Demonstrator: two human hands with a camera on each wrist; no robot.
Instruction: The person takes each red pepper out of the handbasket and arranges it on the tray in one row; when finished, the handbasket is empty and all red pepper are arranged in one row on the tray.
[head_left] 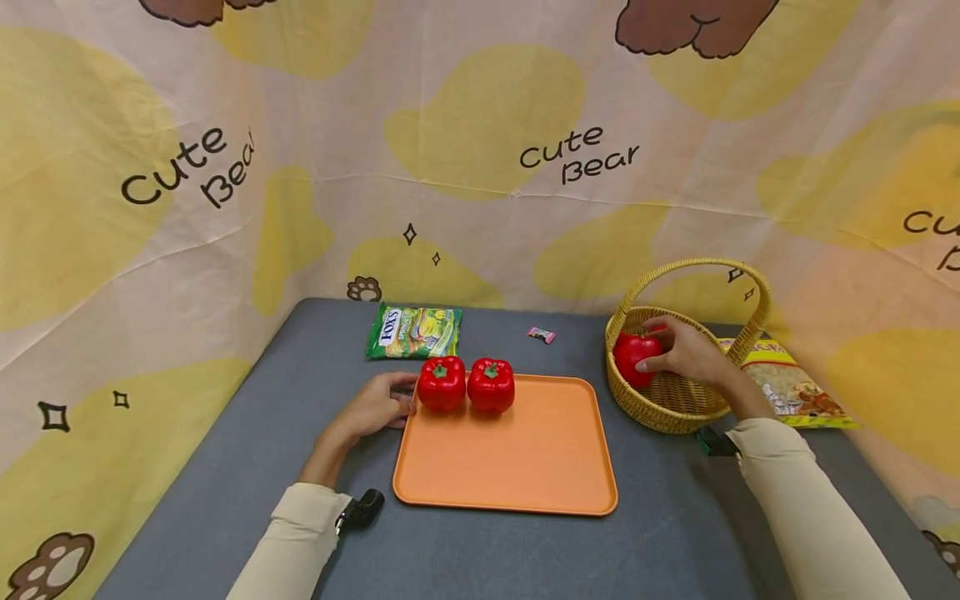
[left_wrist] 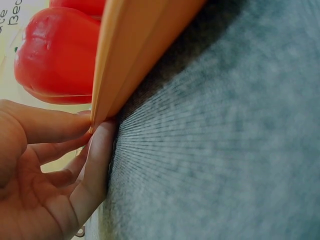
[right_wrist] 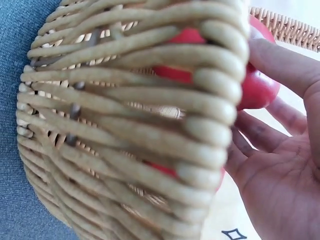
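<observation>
The right hand (head_left: pixel 686 354) curls round a red bell pepper (head_left: pixel 632 362) in the wicker basket (head_left: pixel 660 420) — bumping the handle (head_left: pixel 697 262) could knock it loose. The left hand (head_left: pixel 377 404) pinches the orange tray (head_left: pixel 510 458) — tipping might roll two bell peppers (head_left: pixel 491 387) off.

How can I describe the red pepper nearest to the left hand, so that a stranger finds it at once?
On the grey table lies an orange tray. Its far left corner holds the red pepper, beside the left hand, which pinches the tray. A look-alike pepper stands to its right; only the wanted one sits at the corner.
</observation>
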